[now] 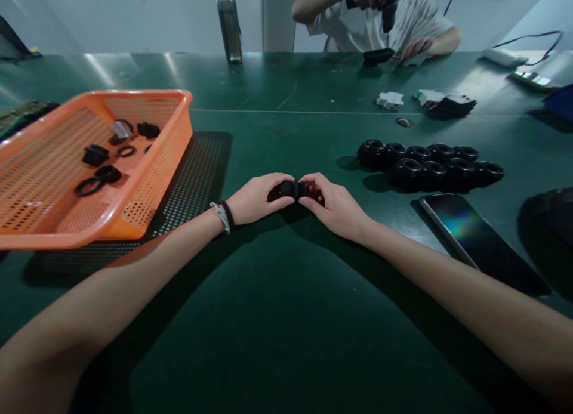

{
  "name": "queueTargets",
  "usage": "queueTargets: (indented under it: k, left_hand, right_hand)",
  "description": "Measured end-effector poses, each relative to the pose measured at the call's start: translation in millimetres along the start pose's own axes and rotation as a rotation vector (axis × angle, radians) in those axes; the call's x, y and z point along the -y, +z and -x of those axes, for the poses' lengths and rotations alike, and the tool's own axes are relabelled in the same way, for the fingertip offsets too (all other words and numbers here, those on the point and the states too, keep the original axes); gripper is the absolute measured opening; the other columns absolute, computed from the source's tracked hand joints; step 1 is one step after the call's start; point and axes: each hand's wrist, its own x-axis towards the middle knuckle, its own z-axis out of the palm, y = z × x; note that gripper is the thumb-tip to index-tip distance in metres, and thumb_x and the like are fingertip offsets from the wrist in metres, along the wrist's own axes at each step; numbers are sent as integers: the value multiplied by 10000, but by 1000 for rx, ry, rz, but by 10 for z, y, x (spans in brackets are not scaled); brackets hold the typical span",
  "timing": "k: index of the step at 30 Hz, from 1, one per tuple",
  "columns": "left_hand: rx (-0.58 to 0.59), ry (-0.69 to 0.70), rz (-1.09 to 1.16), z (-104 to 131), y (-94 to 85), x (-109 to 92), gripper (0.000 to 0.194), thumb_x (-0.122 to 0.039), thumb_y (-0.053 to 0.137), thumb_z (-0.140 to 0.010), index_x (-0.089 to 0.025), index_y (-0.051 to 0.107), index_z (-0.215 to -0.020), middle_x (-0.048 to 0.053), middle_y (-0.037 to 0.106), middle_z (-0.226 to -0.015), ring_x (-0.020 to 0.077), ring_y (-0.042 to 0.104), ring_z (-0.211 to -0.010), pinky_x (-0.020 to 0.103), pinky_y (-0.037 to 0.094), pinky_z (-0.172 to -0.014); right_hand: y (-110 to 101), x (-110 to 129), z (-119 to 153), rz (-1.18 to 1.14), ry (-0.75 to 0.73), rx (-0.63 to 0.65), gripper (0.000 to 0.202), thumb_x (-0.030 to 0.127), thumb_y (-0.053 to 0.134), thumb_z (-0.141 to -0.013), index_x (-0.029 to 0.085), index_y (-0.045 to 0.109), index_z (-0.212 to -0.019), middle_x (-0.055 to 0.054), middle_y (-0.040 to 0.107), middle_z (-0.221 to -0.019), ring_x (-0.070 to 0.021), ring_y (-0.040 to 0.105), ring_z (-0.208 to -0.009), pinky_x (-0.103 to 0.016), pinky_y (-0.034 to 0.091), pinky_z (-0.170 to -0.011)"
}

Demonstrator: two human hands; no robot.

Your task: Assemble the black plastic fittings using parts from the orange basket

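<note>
Near the middle of the green table, my left hand (261,198) grips the left end of a small black part (294,190). My right hand (333,205) has its thumb and fingers closed round the right end of the same part. The fingers cover both ends, so whether it is one piece or two joined pieces cannot be told. To the right, two rows of black round parts (432,163) stand close together. An orange basket (172,157) at the left holds several loose black parts (95,155) and black rings (126,151).
A phone (478,235) lies beside my right forearm, with a dark object (553,220) at the right edge. Across the green table (286,318), a person (380,20) holds a power tool. A bottle (230,29) and small white parts (390,100) stand farther back.
</note>
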Motion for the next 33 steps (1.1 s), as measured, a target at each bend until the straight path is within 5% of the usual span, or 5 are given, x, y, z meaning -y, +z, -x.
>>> queueTargets:
  k: [33]
  left_hand:
    - [-3,9,-1,1,1,4,364,-302,545,-830,-115,548,-1142,107,627,-1125,201,587,-1013,329,456,-882]
  right_hand:
    - [17,-25,-17,54,-2,1,151,257,466,-844,177,524,-958,-54,629,-831,-170,550,-701,-283,386,-614]
